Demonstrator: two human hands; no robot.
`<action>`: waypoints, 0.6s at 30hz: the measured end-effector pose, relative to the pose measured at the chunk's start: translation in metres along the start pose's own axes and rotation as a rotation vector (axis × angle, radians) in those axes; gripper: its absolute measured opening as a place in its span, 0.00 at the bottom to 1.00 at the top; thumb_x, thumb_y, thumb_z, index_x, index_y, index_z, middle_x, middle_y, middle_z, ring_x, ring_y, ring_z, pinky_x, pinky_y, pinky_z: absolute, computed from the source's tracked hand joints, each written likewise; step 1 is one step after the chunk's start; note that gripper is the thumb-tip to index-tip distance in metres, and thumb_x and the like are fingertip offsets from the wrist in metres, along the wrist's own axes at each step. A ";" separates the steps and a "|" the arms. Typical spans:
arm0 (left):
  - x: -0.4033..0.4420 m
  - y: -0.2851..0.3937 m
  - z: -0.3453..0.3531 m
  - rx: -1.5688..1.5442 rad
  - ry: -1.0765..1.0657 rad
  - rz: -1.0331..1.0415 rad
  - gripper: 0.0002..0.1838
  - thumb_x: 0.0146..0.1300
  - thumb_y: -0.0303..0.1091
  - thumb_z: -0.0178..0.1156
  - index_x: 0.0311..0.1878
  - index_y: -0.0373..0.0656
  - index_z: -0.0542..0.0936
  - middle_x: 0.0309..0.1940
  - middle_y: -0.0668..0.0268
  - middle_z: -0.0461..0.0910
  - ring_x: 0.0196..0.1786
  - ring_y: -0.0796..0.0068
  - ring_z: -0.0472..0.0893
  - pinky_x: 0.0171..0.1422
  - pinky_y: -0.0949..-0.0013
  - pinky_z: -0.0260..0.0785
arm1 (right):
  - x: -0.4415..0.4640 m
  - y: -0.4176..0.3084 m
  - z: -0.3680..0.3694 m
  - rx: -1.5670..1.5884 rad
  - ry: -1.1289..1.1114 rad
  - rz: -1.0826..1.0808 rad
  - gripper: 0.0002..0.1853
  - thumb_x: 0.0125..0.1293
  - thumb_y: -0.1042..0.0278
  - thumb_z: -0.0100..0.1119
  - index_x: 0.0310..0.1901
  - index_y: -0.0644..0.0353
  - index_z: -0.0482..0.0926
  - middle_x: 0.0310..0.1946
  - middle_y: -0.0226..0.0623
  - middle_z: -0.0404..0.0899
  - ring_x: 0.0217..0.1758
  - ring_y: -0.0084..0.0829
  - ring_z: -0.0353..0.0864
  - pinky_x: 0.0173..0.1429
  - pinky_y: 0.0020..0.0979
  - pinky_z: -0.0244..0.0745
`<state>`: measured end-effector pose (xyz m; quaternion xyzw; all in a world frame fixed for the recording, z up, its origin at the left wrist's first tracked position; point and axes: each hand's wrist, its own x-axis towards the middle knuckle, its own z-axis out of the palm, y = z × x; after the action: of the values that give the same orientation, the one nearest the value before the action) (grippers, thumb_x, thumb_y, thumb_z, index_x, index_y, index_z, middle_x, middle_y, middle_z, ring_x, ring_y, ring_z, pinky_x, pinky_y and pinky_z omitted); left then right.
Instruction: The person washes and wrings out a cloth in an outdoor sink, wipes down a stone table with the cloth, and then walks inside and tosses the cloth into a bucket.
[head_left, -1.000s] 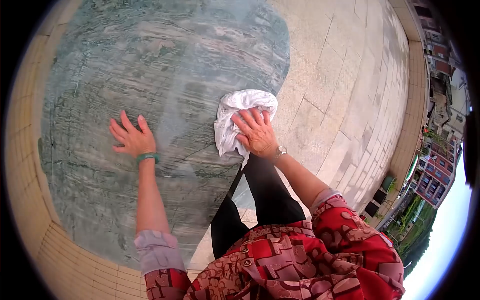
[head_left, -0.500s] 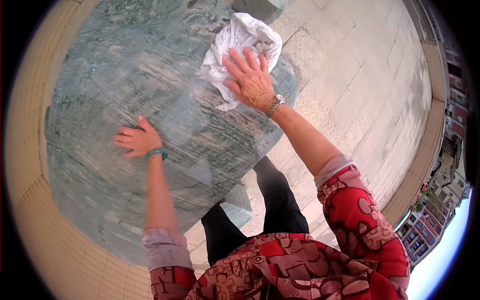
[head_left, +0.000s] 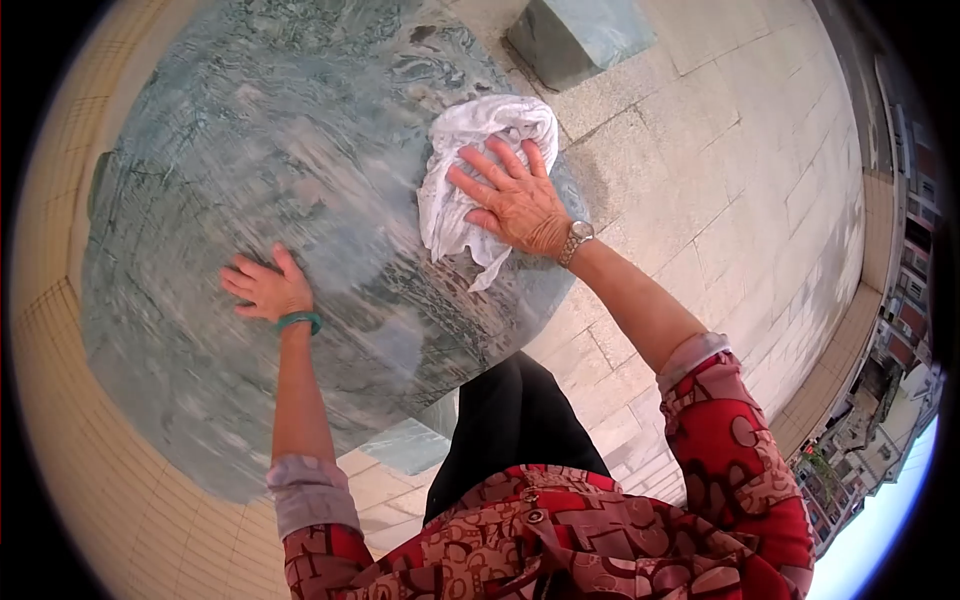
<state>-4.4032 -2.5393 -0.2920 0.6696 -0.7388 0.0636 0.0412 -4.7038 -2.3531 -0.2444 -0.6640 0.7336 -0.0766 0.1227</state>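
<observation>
My right hand [head_left: 515, 200] lies with spread fingers on a crumpled white cloth [head_left: 450, 195], pressing it flat against the top of a green-grey veined stone table [head_left: 340, 230]. The cloth is bunched near the table's right edge, and one loose end trails toward me. A metal watch [head_left: 577, 243] is on the right wrist. Well to the left, my left hand [head_left: 268, 290] rests palm down on the bare stone, its fingers apart. Around that wrist is a green bangle [head_left: 300, 322].
Beyond the table's right edge stands a stone block [head_left: 580, 45] on pale paving [head_left: 740, 180]. Another stone block [head_left: 410, 445] shows below the near edge, beside my dark-trousered legs [head_left: 515, 430]. Buildings [head_left: 905, 300] appear at the far right.
My right hand and the cloth have come nearer to me across the stone. The left hand stays flat on the table. My legs have drawn together, and more of the far block shows.
</observation>
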 end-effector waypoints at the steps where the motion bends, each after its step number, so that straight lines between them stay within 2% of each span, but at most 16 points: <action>1: 0.001 0.000 0.000 -0.002 0.002 -0.020 0.40 0.61 0.64 0.38 0.65 0.39 0.53 0.67 0.47 0.45 0.71 0.49 0.44 0.63 0.34 0.38 | 0.019 0.007 -0.002 -0.029 0.050 -0.024 0.28 0.61 0.48 0.49 0.63 0.39 0.60 0.65 0.27 0.56 0.67 0.38 0.52 0.66 0.55 0.43; 6: -0.001 0.002 -0.010 -0.047 -0.039 0.010 0.40 0.60 0.61 0.42 0.65 0.38 0.54 0.67 0.47 0.45 0.70 0.49 0.43 0.65 0.35 0.36 | 0.106 0.029 -0.003 -0.099 0.139 -0.143 0.26 0.61 0.45 0.46 0.62 0.38 0.62 0.64 0.26 0.58 0.66 0.38 0.53 0.65 0.56 0.43; 11: -0.003 0.003 -0.012 -0.069 -0.039 -0.020 0.40 0.60 0.60 0.44 0.66 0.38 0.53 0.68 0.48 0.44 0.71 0.49 0.42 0.66 0.36 0.33 | 0.231 0.052 0.002 -0.092 0.321 -0.189 0.26 0.61 0.43 0.46 0.61 0.35 0.63 0.65 0.25 0.57 0.68 0.38 0.51 0.65 0.58 0.42; 12: -0.001 0.003 -0.011 -0.076 -0.042 -0.013 0.40 0.60 0.60 0.44 0.66 0.38 0.53 0.68 0.49 0.44 0.71 0.50 0.42 0.66 0.37 0.32 | 0.253 0.053 0.000 -0.100 0.392 -0.200 0.26 0.61 0.45 0.47 0.61 0.37 0.63 0.64 0.26 0.58 0.68 0.40 0.51 0.65 0.57 0.42; 14: -0.001 0.005 -0.013 -0.060 -0.054 -0.048 0.40 0.60 0.59 0.44 0.66 0.38 0.53 0.69 0.50 0.43 0.71 0.51 0.41 0.67 0.38 0.32 | 0.280 0.040 -0.024 -0.043 0.238 -0.166 0.26 0.62 0.53 0.45 0.61 0.51 0.62 0.63 0.40 0.59 0.66 0.51 0.51 0.66 0.56 0.45; 17: -0.002 0.003 -0.011 -0.050 -0.047 -0.031 0.39 0.60 0.59 0.44 0.66 0.39 0.53 0.69 0.52 0.44 0.72 0.53 0.42 0.67 0.39 0.33 | 0.270 0.037 -0.027 -0.023 0.163 -0.192 0.26 0.62 0.52 0.45 0.61 0.50 0.62 0.65 0.40 0.56 0.68 0.51 0.49 0.67 0.57 0.42; 18: -0.002 0.003 -0.010 -0.045 -0.015 -0.021 0.39 0.60 0.58 0.44 0.66 0.40 0.53 0.69 0.54 0.44 0.71 0.54 0.43 0.67 0.39 0.34 | 0.261 0.048 -0.004 -0.060 0.263 -0.277 0.26 0.61 0.47 0.47 0.61 0.39 0.63 0.64 0.29 0.57 0.67 0.42 0.51 0.65 0.58 0.43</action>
<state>-4.4065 -2.5353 -0.2825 0.6769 -0.7331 0.0416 0.0515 -4.7738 -2.6071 -0.2744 -0.7462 0.6469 -0.1571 -0.0059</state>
